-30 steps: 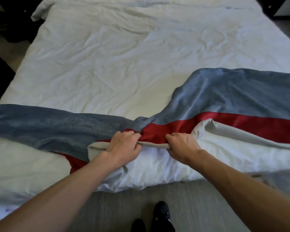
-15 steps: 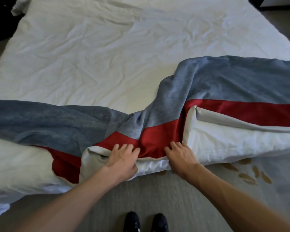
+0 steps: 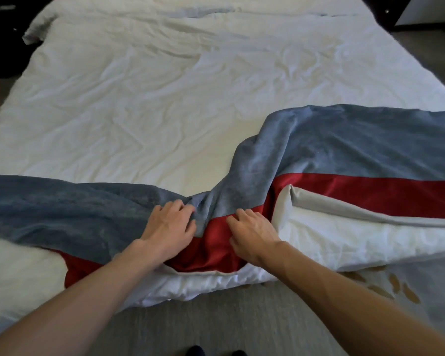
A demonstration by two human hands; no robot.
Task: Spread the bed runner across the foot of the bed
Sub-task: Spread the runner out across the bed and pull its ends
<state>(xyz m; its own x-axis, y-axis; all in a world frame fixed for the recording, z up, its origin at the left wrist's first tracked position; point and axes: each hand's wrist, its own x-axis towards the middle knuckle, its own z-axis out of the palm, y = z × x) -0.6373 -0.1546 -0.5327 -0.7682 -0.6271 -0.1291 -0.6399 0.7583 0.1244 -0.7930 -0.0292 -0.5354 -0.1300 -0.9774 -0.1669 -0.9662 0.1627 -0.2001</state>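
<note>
The bed runner (image 3: pixel 357 142) is grey-blue with a red band and a pale lining. It lies across the foot of the white bed (image 3: pixel 165 93), bunched and twisted in the middle. On the right its near edge is folded back, showing the lining. My left hand (image 3: pixel 168 228) rests palm down on the grey folds at the bunched middle, fingers apart and bent. My right hand (image 3: pixel 252 236) lies palm down on the red band just beside it, fingers apart. Neither hand pinches an edge.
The white duvet hangs over the foot edge of the bed toward me. Grey carpet (image 3: pixel 216 319) with brown leaf marks at right lies below. My dark shoes (image 3: pixel 195 352) show at the bottom. Dark furniture borders the bed at far left and top right.
Both hands have let go of the runner's near edge and moved up onto its top surface. The red band in the middle now lies lower over the foot edge.
</note>
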